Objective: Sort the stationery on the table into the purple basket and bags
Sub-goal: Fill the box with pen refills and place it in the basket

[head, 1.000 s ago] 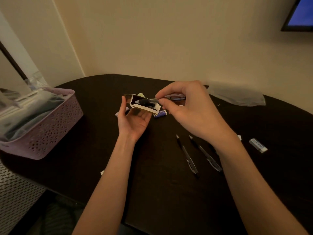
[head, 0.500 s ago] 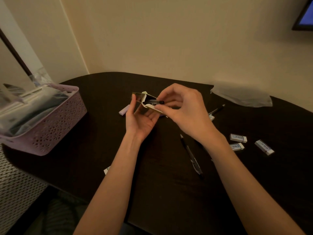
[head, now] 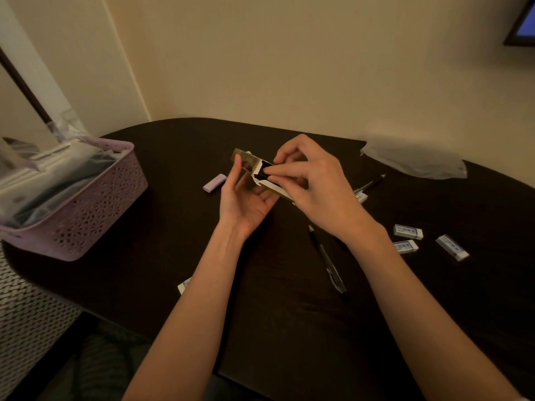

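Note:
My left hand [head: 246,204] holds a small cardboard pen box [head: 245,162] above the dark table [head: 289,328], thumb on its near side and fingers underneath. The box's white end flaps stand open toward my right hand [head: 318,192], whose fingertips pinch the dark end of a pen [head: 265,170] at the box mouth. The rest of that pen is hidden inside the box. The purple basket [head: 95,198], holding filled clear bags, stands at the table's left edge.
A purple eraser [head: 214,183] lies left of the box. A black pen [head: 327,259] lies below my right wrist and another pen [head: 370,183] behind it. Three white erasers [head: 408,231] lie at the right, one eraser [head: 183,285] by my left forearm. A clear bag [head: 414,160] lies at the back right.
The pen has slid further into the box; my right fingertips have moved up to the box mouth. The view has shifted, bringing the erasers at the right into sight.

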A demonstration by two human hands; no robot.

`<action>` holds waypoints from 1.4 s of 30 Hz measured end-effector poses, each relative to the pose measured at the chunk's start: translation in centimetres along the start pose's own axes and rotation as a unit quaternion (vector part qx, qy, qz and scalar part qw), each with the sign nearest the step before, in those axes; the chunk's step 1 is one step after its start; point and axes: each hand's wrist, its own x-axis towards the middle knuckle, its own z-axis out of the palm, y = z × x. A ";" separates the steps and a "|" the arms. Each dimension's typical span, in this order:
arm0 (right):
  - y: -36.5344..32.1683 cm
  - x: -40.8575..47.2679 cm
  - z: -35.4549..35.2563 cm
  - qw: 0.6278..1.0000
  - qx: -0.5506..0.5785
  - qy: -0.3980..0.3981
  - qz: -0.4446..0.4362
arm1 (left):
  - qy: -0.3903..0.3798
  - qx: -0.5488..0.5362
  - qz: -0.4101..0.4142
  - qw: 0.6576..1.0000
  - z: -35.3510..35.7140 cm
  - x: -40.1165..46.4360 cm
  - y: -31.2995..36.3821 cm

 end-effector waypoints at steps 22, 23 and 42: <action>0.7 -0.8 -1.4 0.744 -0.186 -0.551 0.329 | 0.100 -0.069 0.015 0.992 -0.6 0.4 0.5; 0.9 -0.9 -1.2 0.743 -0.179 -0.552 0.333 | 0.101 -0.066 0.014 0.993 -0.5 0.4 0.5; -1.4 0.3 -4.6 0.977 0.002 -0.089 0.196 | 0.094 -0.064 0.020 0.993 -0.7 0.3 0.6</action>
